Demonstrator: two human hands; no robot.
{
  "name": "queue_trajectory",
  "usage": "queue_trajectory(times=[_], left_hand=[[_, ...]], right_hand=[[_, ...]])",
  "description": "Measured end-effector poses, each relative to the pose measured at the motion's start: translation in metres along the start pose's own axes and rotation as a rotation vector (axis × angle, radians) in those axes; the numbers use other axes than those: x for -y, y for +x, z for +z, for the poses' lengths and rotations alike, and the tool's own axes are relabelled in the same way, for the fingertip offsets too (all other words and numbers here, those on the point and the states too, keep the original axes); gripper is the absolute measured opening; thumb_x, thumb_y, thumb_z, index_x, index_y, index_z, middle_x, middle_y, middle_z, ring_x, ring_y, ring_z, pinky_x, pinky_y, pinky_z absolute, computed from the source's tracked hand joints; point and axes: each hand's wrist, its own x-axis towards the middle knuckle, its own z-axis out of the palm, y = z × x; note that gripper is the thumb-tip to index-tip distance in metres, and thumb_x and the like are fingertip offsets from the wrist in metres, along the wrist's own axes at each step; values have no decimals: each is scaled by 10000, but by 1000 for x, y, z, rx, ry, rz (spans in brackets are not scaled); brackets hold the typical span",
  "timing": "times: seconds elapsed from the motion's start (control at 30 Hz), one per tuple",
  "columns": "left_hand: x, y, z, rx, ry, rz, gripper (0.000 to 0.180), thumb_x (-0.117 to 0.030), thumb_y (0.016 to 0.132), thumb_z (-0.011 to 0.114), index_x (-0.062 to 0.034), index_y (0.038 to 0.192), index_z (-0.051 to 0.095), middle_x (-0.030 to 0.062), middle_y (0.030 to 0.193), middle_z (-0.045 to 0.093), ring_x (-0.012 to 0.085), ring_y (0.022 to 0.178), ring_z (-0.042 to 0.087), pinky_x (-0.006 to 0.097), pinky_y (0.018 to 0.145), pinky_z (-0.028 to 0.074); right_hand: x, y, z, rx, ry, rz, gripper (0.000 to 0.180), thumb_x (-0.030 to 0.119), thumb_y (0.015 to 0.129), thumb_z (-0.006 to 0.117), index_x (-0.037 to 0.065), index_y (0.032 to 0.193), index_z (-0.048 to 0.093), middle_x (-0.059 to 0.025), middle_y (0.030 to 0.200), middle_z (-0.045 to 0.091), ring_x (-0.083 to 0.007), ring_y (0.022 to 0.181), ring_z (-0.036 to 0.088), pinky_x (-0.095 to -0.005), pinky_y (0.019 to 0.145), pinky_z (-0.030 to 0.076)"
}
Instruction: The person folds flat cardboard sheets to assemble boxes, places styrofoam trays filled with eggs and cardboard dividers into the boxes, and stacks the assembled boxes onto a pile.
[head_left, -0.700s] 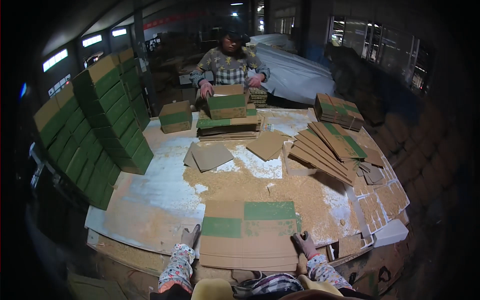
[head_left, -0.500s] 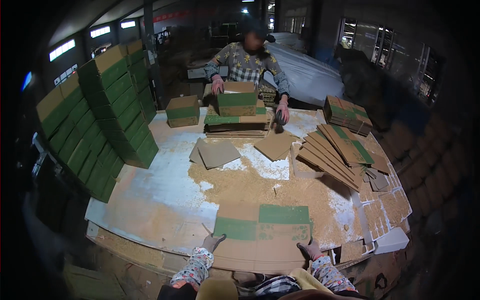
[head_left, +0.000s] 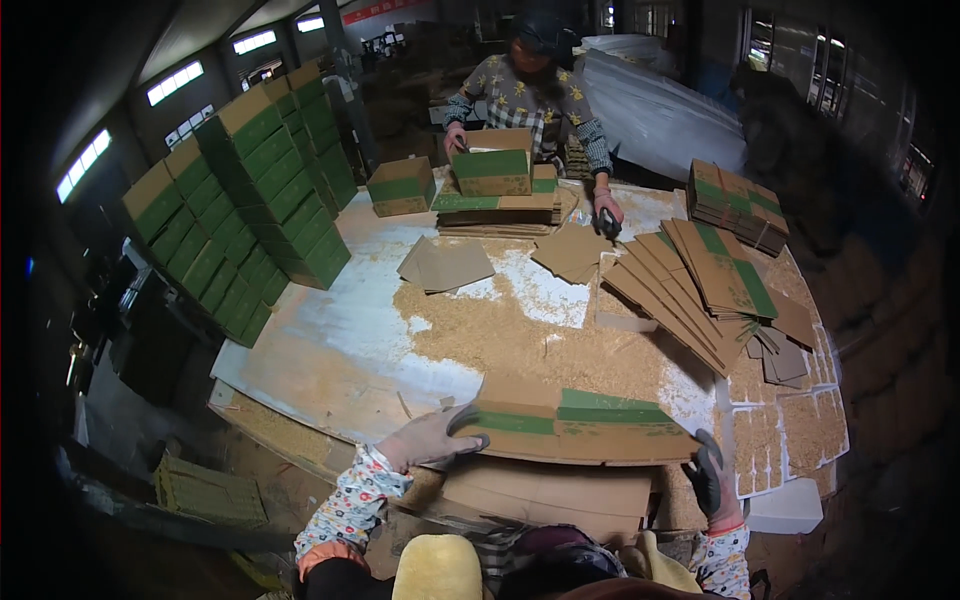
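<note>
The box [head_left: 590,438] is sitting at the table's [head_left: 330,345] near edge, looking light, stiff, best held by its ends. Left hand [head_left: 425,438] is touching one, fingers spread; right hand's [head_left: 715,487] pinching, I can't tell.

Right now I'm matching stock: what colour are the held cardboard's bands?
Green bands, best in head view.

Up between eleven and twelve, a red banner [head_left: 385,10] carries pale characters, too small to read; toward five, the cardboard [head_left: 590,440] shows only blurred print.
</note>
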Motion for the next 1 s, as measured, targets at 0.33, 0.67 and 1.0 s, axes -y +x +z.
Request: queue_trajectory(times=[0.33,0.67,1.0], left_hand=[[-58,85,-44,-354,496,98,526,-520,887,506,-31,832,693,136,774,678,257,706,659,371,693,526],[-57,42,70,47,382,807,834,-636,877,476,-89,1465,250,257,1354,452,383,1237,467,371,1087,312],[-20,92,87,-523,-192,257,990,-457,799,718,29,1450,152,282,1452,288,411,1288,379,415,1090,301]], right_hand=[[14,91,57,-178,-232,-454,444,128,851,679,-26,1221,490,-98,1107,559,-155,1043,532,-278,932,418],[-38,134,73,-243,-1452,-440,862,326,692,818,-4,1362,388,-191,1208,570,-269,1114,557,-323,937,439],[-6,51,112,563,-1664,-817,801,555,800,617,4,1345,414,-242,1356,426,-400,1305,361,-512,1116,223]])
